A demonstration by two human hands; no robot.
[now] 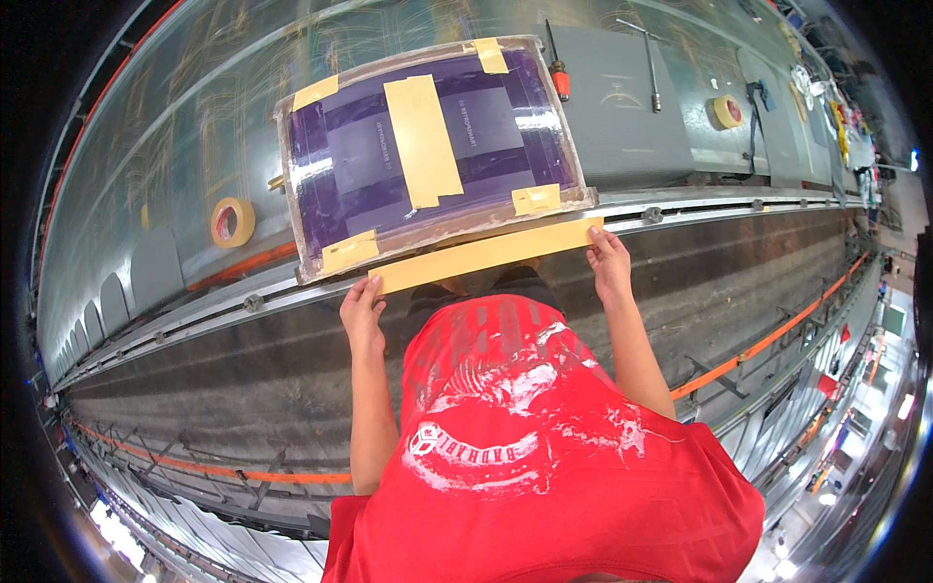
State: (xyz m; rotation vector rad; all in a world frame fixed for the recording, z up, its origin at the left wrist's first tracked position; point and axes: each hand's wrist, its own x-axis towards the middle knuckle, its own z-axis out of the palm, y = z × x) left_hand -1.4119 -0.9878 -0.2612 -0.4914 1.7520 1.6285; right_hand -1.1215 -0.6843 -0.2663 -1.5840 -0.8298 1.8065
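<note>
While facing the table, holds a long strip of yellow tape outstretched across the centre of the frame, just below the lower edge of a framed purple screen. Pinches the left end between thumb and fingers of the left hand and the right end likewise in the right hand, presumably to prevent sagging, curling or sticking to itself. Cannot tell, from this angle, of any contact between strip and screen. Has the screen lying in the upper centre, angled slightly, with its lower edge beside the metal rail, probably for easy reach with both arms. Has, too, a wide yellow band running down the screen's middle and short yellow patches at its four corners, apparently to cover those spots. Has one tape roll lying at the left and another roll in the upper right, both off the screen, seemingly to avoid weighing on its surface. Has a red-handled screwdriver just beside the screen's right edge and a T-handled metal tool on a grey sheet farther right, set aside perhaps for want of a spare hand.
</note>
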